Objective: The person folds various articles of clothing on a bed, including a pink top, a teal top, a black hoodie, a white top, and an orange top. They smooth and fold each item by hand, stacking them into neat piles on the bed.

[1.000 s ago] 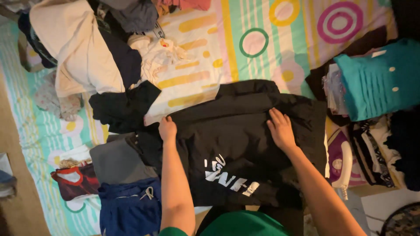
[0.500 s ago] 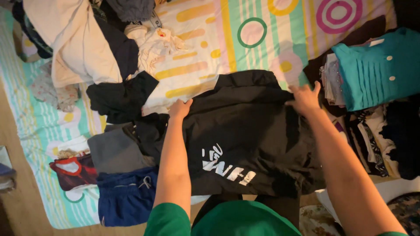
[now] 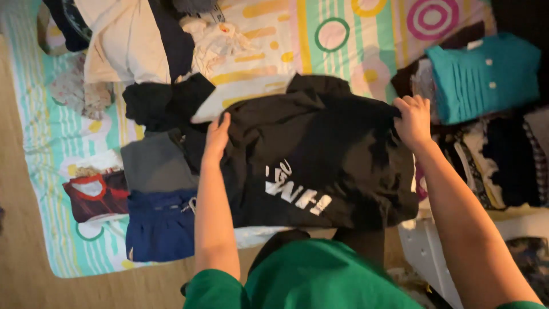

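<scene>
Near the bedspread's point(image 3: 354, 34) middle, our left hand point(image 3: 216, 137) and right hand point(image 3: 413, 119), fingers pinched on the soft, light black garment's point(image 3: 320, 154) far corners, should manage it easily.

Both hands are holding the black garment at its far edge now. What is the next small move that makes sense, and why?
Probably bring the far edge toward the body to fold the black garment in half. The left hand and the right hand each grip a far corner, the cloth lies spread between them, and folded clothes such as the grey piece and the teal top lie on both sides.
</scene>
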